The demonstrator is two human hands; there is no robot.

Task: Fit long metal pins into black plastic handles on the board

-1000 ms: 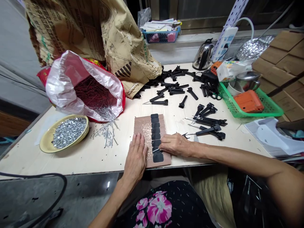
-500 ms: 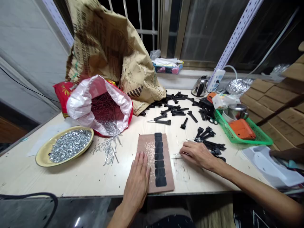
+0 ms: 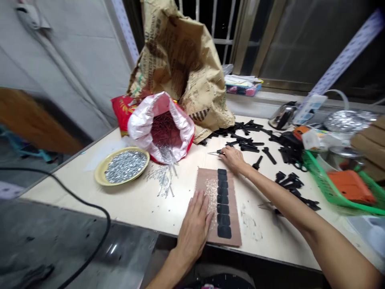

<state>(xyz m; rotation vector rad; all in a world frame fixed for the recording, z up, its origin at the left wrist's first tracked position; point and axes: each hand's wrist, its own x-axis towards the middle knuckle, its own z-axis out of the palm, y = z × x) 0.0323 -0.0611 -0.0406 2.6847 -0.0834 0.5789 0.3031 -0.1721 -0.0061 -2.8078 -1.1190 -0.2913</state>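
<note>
My left hand (image 3: 195,220) lies flat, fingers stretched out, on the left edge of a brown board (image 3: 236,237). A column of black rounded squares (image 3: 223,209) runs down the board, with pale specks beside them. My right hand (image 3: 233,158) is beyond the board's far edge, its fingers closed on a black handle with a thin metal spike (image 3: 214,152) pointing left. The fingers partly hide that handle. Under my right forearm, another thin metal spike (image 3: 264,206) lies by a pile of black plastic parts (image 3: 290,182).
A yellow dish (image 3: 144,170) of small silvery pieces stands left, near an open white-and-red sack (image 3: 141,120) spilling metal rods (image 3: 168,180). Behind are a large brown paper sack (image 3: 207,76) and scattered black parts (image 3: 248,144). A green basket (image 3: 319,180) is at right.
My right hand has moved from the board's right side to the black spiked handle at its far edge, leaving a spike on the table. My left hand stays on the board. The view has swung left.
</note>
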